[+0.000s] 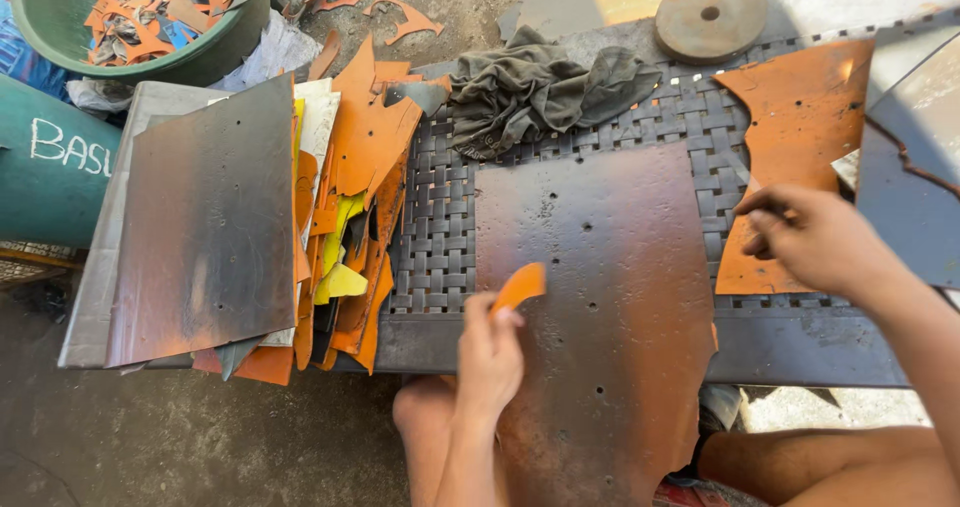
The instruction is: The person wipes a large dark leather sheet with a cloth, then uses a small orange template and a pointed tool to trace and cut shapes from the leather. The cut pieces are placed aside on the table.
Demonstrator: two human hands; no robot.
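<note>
A large brown-and-orange leather sheet point(600, 297) lies across a grey woven tabletop point(440, 227) and hangs over its near edge. My left hand point(488, 352) pinches a small orange leather scrap point(520, 285) just above the sheet's left side. My right hand point(815, 237) rests with fingers curled on the edge of another orange leather piece point(800, 127) at the right; whether it grips a thin tool there I cannot tell.
A stack of dark and orange leather sheets point(220, 227) sits at the left. A green basin point(70, 17) of scraps stands at the back left, beside a green drum point(40, 167). A crumpled grey cloth point(540, 87) and a round disc point(710, 17) lie at the back.
</note>
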